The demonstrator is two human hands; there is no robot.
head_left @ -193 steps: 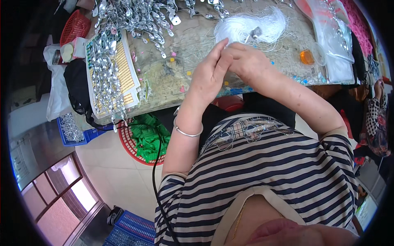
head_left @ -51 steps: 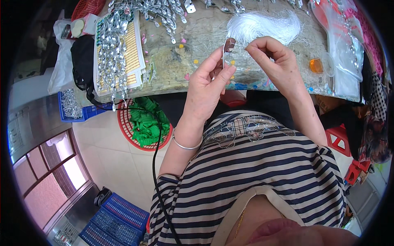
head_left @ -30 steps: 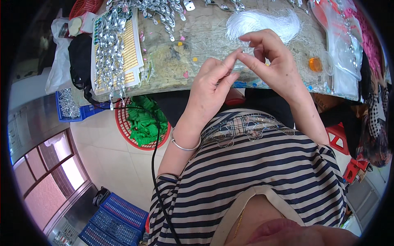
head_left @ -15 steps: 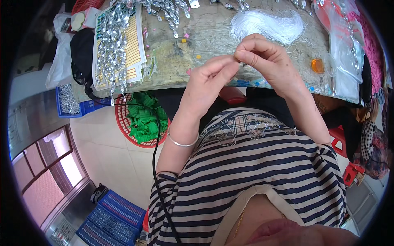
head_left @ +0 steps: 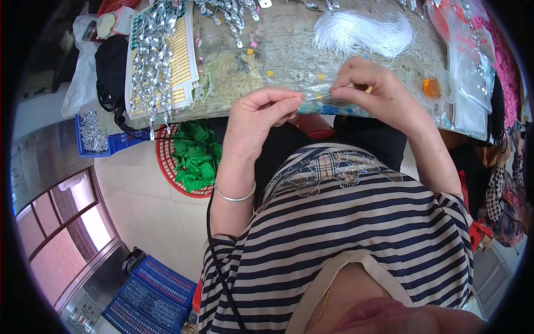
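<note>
Between my two hands a thin pale thread (head_left: 318, 98) runs taut above the table's near edge. My left hand (head_left: 258, 114) pinches its left end between thumb and forefinger. The right end is pinched in my right hand (head_left: 372, 92), fingers curled in. Beyond my right hand lies a bundle of white thread (head_left: 364, 34), loose strands straying from it. Strings of clear faceted beads (head_left: 153, 61) hang over printed sheets (head_left: 181, 72) on the left of the table. Whether a small bead sits in either pinch is hidden by the fingers.
The worn table (head_left: 233, 83) carries scattered yellow and pink bits. An amber round piece (head_left: 431, 88) and clear plastic bags (head_left: 473, 72) lie at right. Below left are a blue bin (head_left: 119, 143) of clear beads and a red basket (head_left: 165, 167) with green material. A black cable (head_left: 210, 222) crosses my left side.
My hands were together at the fingertips and have drawn apart, left hand to the left, right hand to the right and slightly lower. The thread now shows stretched between them.
</note>
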